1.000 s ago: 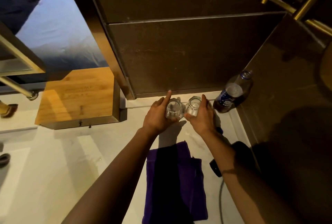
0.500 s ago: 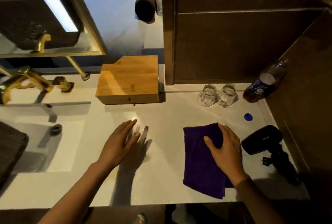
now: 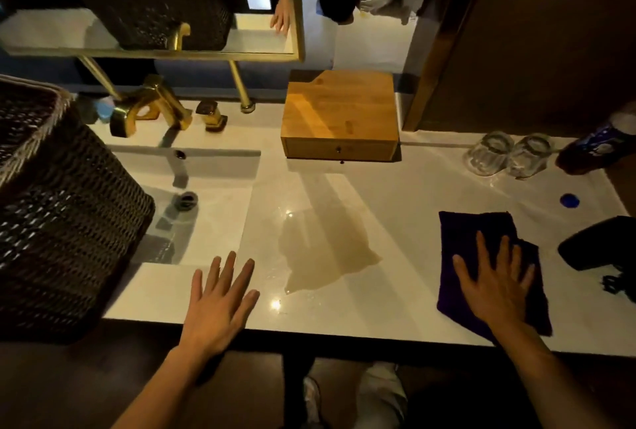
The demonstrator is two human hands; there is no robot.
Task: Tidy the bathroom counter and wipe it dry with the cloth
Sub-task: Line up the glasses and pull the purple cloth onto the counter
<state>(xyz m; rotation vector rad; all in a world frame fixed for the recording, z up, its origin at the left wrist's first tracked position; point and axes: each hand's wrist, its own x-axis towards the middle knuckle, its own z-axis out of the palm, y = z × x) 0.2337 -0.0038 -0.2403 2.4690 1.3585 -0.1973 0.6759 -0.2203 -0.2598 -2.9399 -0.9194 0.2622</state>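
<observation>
A folded purple cloth [image 3: 475,232] lies on the white counter [image 3: 395,208] at the right. My right hand [image 3: 495,284] rests flat on it, fingers spread. My left hand [image 3: 220,304] hovers open over the counter's front edge, beside the sink [image 3: 206,218], holding nothing. Between the hands a puddle [image 3: 327,249] spreads on the counter. Two upturned clear glasses [image 3: 509,156] stand side by side at the back right, next to a dark bottle [image 3: 595,149]. A blue bottle cap [image 3: 569,200] lies loose near the cloth.
A wooden drawer box [image 3: 340,115] sits at the back centre. A gold faucet [image 3: 151,108] stands behind the sink. A dark wicker basket [image 3: 58,208] fills the left side. A black hair dryer [image 3: 599,246] lies at the right edge. A mirror hangs above.
Both hands let go of the two glasses at the back right and drew back. My right hand settled flat on the cloth; my left moved left toward the sink. The view shifted left.
</observation>
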